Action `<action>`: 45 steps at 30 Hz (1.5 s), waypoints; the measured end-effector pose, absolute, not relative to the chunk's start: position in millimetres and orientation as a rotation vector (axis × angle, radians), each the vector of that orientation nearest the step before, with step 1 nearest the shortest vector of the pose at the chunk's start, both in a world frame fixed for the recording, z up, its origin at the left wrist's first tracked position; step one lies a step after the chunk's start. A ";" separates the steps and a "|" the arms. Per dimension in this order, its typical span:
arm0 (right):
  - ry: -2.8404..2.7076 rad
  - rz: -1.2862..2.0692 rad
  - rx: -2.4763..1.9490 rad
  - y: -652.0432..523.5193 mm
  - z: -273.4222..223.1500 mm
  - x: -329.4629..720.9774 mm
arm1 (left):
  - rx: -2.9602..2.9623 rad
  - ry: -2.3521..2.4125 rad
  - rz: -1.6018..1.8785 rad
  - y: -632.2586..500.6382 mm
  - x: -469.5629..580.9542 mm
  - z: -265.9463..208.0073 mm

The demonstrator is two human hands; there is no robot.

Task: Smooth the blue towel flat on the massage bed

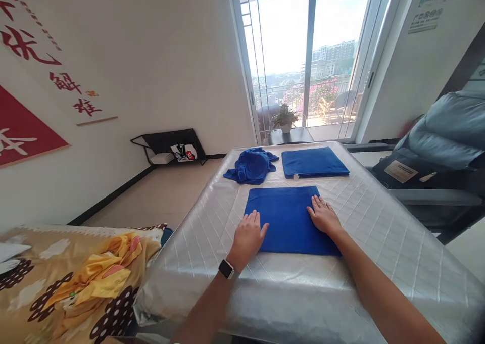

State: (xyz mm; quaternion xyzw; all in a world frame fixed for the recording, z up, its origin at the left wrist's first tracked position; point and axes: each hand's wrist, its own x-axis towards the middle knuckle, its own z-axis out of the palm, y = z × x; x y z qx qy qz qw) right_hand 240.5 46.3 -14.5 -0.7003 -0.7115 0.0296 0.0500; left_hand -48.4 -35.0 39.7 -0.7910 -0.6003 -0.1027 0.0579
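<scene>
A folded blue towel (pixel 288 220) lies flat as a rectangle on the silver quilted table cover (pixel 193 238). On its left edge rests my left hand (pixel 248 235), fingers stretched out and the thumb apart. My right hand (pixel 324 215) lies flat on the towel's right edge with its fingers extended. Beyond, at the back right, sits a stack of folded blue cloth (pixel 314 162) with a small white tag at its front. A crumpled blue cloth (pixel 252 165) is heaped at the back left.
A bed (pixel 49 253) with a patterned sheet and a yellow garment (pixel 106 268) stands at the left. Dark padded chairs (pixel 435 147) are close on the right. Behind the table, a potted plant (pixel 286 119) stands on a chair before the glass door.
</scene>
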 end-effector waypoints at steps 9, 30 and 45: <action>-2.208 0.002 -2.064 43.8 -16.9 244.3 | -2.824 -1.445 -0.363 46.1 106.8 4.8; -2.205 0.101 -2.155 48.1 -13.1 246.6 | -2.487 -2.140 -0.293 97.0 -74.8 -8.7; -2.171 0.110 -2.123 109.8 -13.5 244.4 | -2.458 -2.048 -0.317 97.7 -75.9 -12.4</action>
